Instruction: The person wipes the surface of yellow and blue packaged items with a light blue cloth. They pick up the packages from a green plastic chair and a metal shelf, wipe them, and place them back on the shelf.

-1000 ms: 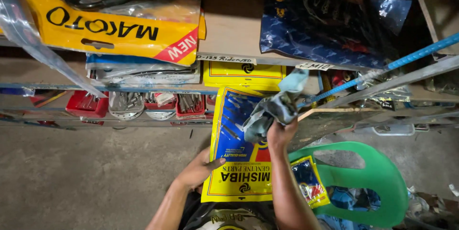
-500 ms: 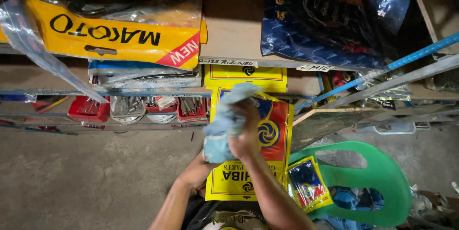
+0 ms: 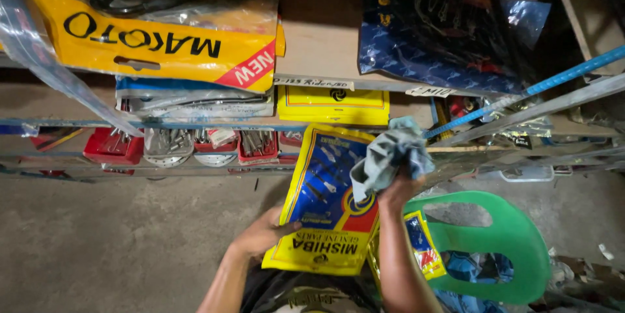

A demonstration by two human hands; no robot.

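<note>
My left hand (image 3: 260, 233) grips the left edge of a yellow and blue plastic packet (image 3: 325, 209) that shows pictures of metal parts, and holds it upright in front of me. My right hand (image 3: 398, 189) is closed around a crumpled grey-blue cloth (image 3: 389, 154), which rests against the packet's upper right corner. A second, smaller yellow and blue packet (image 3: 422, 243) sits just right of my right forearm, on the green chair.
A green plastic chair (image 3: 501, 241) stands at the lower right. Shelves ahead carry a long yellow packet (image 3: 156, 43), a yellow box (image 3: 332, 103), red trays of metal parts (image 3: 117, 147) and a dark blue bag (image 3: 430, 33). A blue rod (image 3: 540, 85) slants across. Concrete floor (image 3: 117, 241) lies at left.
My right hand swept the cloth from the packet's upper right to its middle left, then back to the upper right. The left hand kept its hold on the packet.
</note>
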